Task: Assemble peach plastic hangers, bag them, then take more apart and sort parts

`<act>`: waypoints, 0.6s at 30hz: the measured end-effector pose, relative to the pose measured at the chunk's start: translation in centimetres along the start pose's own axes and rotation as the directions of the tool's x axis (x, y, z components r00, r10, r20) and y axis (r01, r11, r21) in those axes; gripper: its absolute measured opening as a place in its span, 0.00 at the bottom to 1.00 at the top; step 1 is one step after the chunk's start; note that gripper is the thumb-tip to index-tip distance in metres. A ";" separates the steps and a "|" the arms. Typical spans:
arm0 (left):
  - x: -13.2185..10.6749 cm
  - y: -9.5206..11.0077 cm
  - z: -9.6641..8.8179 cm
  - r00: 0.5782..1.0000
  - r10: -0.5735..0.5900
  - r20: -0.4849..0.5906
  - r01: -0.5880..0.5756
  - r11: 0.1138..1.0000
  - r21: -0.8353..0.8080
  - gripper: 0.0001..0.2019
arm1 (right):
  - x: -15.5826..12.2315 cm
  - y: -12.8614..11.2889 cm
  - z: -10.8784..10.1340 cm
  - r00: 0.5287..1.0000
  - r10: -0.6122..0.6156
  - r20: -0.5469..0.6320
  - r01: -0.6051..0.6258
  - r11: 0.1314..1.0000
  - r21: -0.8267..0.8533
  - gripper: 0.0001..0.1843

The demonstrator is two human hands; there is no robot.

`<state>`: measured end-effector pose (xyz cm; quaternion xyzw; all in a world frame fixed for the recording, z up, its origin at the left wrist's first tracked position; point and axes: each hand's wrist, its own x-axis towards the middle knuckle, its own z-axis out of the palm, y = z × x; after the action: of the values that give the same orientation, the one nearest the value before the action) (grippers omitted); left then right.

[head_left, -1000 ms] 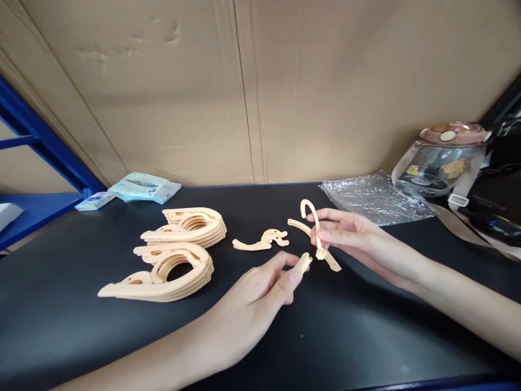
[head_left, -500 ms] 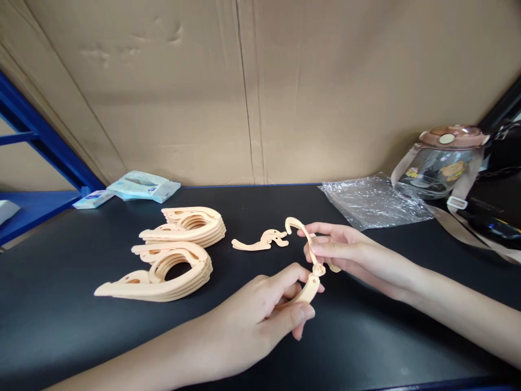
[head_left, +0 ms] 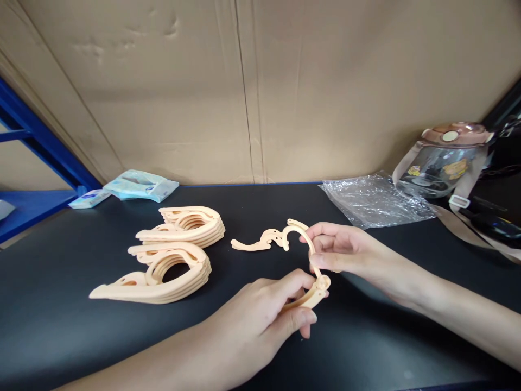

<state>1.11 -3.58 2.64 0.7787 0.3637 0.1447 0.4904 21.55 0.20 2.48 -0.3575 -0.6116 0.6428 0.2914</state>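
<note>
A pale peach folding clothes hanger is held between both hands above the table. My left hand pinches one of its arms between thumb and fingers, below the round joint. My right hand grips the part with the curved hook, thumb in front and fingers behind. Behind the hook, the tip of another arm shows; my right fingers hide the rest. Just left of the hook lies a loose peach hanger piece with small holes. Folded hangers are stacked in a front pile and a rear pile at left.
The black table ends at a cardboard wall. Clear plastic wrapping and a strapped water bottle sit at the right. Blue tissue packs lie back left, beside a blue metal frame.
The hanger has turned in my hands. Its hook now faces more toward me and sits lower, and an arm tip has come into view behind it. Both hands keep their grip.
</note>
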 end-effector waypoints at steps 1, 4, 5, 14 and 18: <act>0.0 -0.1 0.1 1.000 -0.008 -0.008 0.008 1.000 -0.009 0.07 | -0.1 -0.1 0.1 1.000 -0.024 -0.020 0.023 0.999 -0.035 0.13; 0.1 -0.3 0.3 0.998 -0.056 -0.016 0.055 0.996 -0.076 0.07 | -0.4 0.0 0.5 0.992 -0.104 -0.076 0.091 0.984 -0.153 0.13; 0.2 -0.3 0.4 0.997 -0.078 -0.011 0.076 0.991 -0.110 0.06 | -0.5 0.0 0.6 0.987 -0.135 -0.088 0.116 0.975 -0.187 0.13; 0.7 -0.9 0.7 0.995 -0.095 0.002 0.089 0.922 -0.378 0.09 | -0.9 0.4 0.6 0.946 -0.309 -0.097 0.241 0.872 -0.427 0.08; 0.9 -1.2 0.0 0.991 -0.079 -0.104 0.021 0.882 -0.471 0.10 | -0.3 0.5 -1.2 0.876 -0.451 -0.173 0.196 0.659 -0.726 0.12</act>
<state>1.27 -2.62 1.46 0.6171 0.3667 0.2624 0.6448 22.71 0.59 2.02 -0.4275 -0.8004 0.2339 0.3492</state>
